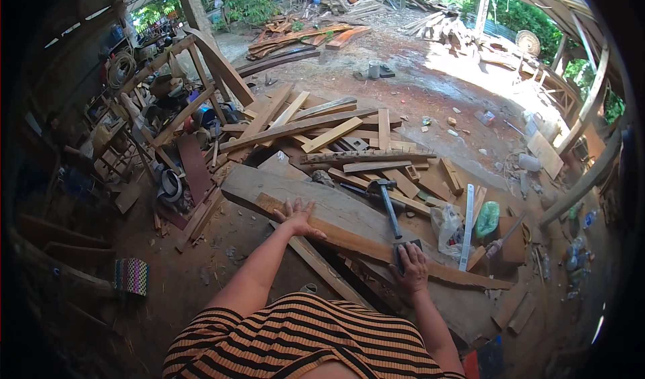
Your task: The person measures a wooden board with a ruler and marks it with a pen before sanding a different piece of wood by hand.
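Observation:
A long brown board lies along the near edge of a thick grey wooden slab. Toward the board's left end, my left hand rests on it with the fingers spread. Farther right, my right hand is closed over a dark block that sits on the board. A hammer with a dark handle lies on the slab just beyond the block, its head pointing away. To the right of the hammer are a white ruler and a clear plastic bag.
Beyond the slab lies a heap of loose planks. A green plastic bag is at the right. A leaning wooden frame and clutter fill the left. A woven basket stands at the lower left.

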